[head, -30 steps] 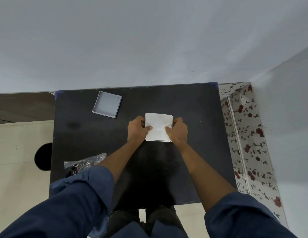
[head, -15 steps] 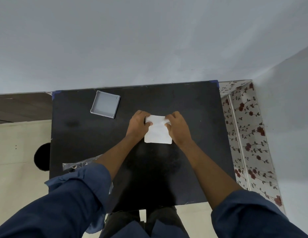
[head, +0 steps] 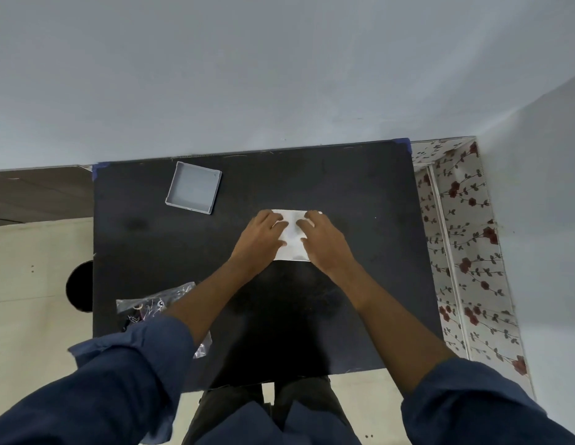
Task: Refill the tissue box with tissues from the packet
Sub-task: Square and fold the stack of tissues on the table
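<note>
Both the left hand (head: 263, 239) and right hand (head: 324, 244) press flat, fingers spread, on the soft, light tissue stack (head: 291, 236), best pinched at its edges, right of the grey box (head: 193, 191).

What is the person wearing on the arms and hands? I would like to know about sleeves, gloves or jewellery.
Both arms wear dark navy blue sleeves, rolled or pushed up near the elbows into loose, bunched cuffs, so the forearms are bare. The left hand and the right hand are bare: no gloves, and no watch, ring or bracelet is visible on them or on the wrists.
</note>
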